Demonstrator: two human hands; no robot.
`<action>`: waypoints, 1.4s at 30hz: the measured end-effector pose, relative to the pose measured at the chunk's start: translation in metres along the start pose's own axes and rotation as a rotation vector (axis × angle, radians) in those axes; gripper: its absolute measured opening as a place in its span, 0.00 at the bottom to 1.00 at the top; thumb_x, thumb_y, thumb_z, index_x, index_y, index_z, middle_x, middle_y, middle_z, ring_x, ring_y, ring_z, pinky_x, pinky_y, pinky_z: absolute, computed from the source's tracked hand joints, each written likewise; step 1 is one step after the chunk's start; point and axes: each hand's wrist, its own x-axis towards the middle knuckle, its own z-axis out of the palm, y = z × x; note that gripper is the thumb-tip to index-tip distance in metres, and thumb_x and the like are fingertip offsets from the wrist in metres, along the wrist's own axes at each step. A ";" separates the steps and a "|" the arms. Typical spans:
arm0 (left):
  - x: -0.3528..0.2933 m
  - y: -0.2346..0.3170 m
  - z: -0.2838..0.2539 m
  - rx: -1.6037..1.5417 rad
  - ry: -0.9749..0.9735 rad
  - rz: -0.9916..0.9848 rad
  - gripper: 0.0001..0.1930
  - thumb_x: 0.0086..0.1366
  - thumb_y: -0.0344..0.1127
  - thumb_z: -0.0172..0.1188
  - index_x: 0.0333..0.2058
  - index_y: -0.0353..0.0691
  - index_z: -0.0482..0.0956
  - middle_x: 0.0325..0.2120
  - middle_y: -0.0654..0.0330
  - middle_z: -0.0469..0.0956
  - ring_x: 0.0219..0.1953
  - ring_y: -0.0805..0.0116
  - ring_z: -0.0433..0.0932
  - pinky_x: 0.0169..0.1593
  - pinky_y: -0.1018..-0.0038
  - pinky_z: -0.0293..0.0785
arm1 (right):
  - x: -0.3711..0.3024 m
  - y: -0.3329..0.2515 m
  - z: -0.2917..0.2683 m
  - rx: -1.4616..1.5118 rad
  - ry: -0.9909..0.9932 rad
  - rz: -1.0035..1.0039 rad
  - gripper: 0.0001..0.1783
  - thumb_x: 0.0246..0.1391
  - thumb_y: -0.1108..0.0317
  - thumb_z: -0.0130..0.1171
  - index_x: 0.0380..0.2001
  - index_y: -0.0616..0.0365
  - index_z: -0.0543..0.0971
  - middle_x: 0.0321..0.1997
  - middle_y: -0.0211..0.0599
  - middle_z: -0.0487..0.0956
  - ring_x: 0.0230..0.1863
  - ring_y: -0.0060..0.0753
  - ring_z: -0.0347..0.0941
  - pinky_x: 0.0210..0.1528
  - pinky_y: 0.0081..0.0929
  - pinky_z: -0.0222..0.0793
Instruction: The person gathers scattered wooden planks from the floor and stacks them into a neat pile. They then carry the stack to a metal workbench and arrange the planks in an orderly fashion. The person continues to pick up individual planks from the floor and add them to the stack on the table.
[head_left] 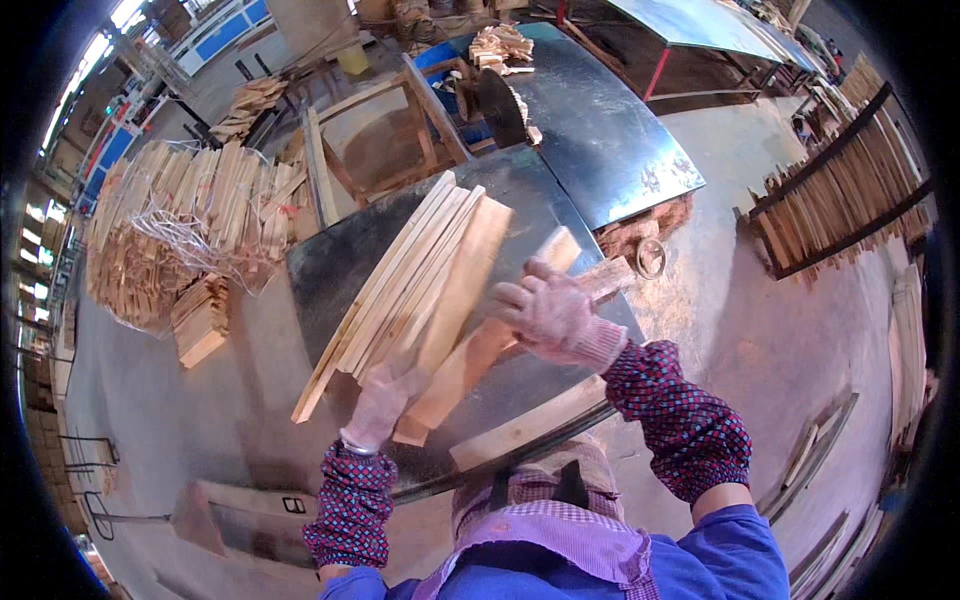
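Observation:
On the dark metal saw table [330, 270] lies a bundle of pale wooden strips [400, 270], side by side and slanting away from me. My left hand [382, 400], in a pale work glove and slightly blurred, is closed round the near end of a wider board [470, 265] along the bundle's right side. A second board [430, 408] slants beneath my right hand [555, 312]; the gloved fingers bend over it, closed on its upper part. Another short wooden piece [605, 278] sticks out beyond that hand. Along the table's front edge rests a separate wooden strip [530, 425].
A circular saw blade [503, 107] rises at the table's far side. Small offcuts [500, 45] lie behind it. Tied wood bundles [190, 220] stand at left, and a metal rack of strips [840, 190] at right. A handwheel [651, 258] juts from the table's right side.

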 end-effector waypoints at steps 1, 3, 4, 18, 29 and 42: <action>0.000 0.000 0.002 -0.023 -0.046 -0.019 0.25 0.65 0.40 0.60 0.56 0.31 0.73 0.48 0.56 0.79 0.50 0.69 0.75 0.57 0.73 0.68 | 0.006 -0.002 0.006 -0.025 0.077 -0.016 0.17 0.51 0.63 0.57 0.47 0.40 0.78 0.47 0.24 0.76 0.46 0.27 0.76 0.61 0.36 0.61; -0.001 0.007 0.007 0.239 -0.075 0.178 0.28 0.64 0.41 0.61 0.57 0.30 0.71 0.47 0.54 0.79 0.51 0.65 0.75 0.57 0.71 0.68 | 0.019 -0.002 0.023 -0.072 0.230 -0.053 0.15 0.53 0.65 0.54 0.45 0.39 0.78 0.45 0.21 0.75 0.43 0.24 0.76 0.59 0.35 0.60; -0.002 0.010 0.010 0.370 -0.086 0.275 0.29 0.63 0.42 0.61 0.58 0.30 0.70 0.47 0.53 0.79 0.51 0.64 0.75 0.58 0.70 0.68 | 0.025 -0.002 0.024 -0.080 0.222 -0.071 0.15 0.53 0.65 0.54 0.45 0.38 0.78 0.45 0.20 0.75 0.44 0.24 0.76 0.60 0.36 0.60; 0.070 -0.019 0.037 1.539 0.315 -0.219 0.22 0.62 0.42 0.56 0.55 0.49 0.71 0.44 0.52 0.75 0.48 0.52 0.80 0.37 0.52 0.80 | 0.012 -0.071 0.011 0.824 -0.143 0.353 0.28 0.48 0.61 0.65 0.55 0.50 0.75 0.57 0.41 0.75 0.55 0.48 0.75 0.55 0.41 0.72; 0.072 -0.047 0.029 1.822 0.378 0.103 0.43 0.61 0.56 0.59 0.70 0.44 0.54 0.68 0.41 0.54 0.69 0.42 0.54 0.69 0.42 0.44 | -0.165 -0.131 0.032 0.888 -0.223 0.686 0.21 0.54 0.57 0.61 0.50 0.50 0.77 0.49 0.38 0.81 0.50 0.48 0.77 0.50 0.40 0.74; -0.014 -0.072 0.161 1.277 -0.284 0.237 0.30 0.56 0.45 0.63 0.56 0.42 0.70 0.47 0.58 0.77 0.44 0.52 0.79 0.46 0.55 0.77 | -0.196 -0.110 0.065 1.298 -0.130 1.357 0.24 0.55 0.57 0.59 0.53 0.58 0.79 0.51 0.42 0.83 0.51 0.36 0.79 0.56 0.30 0.72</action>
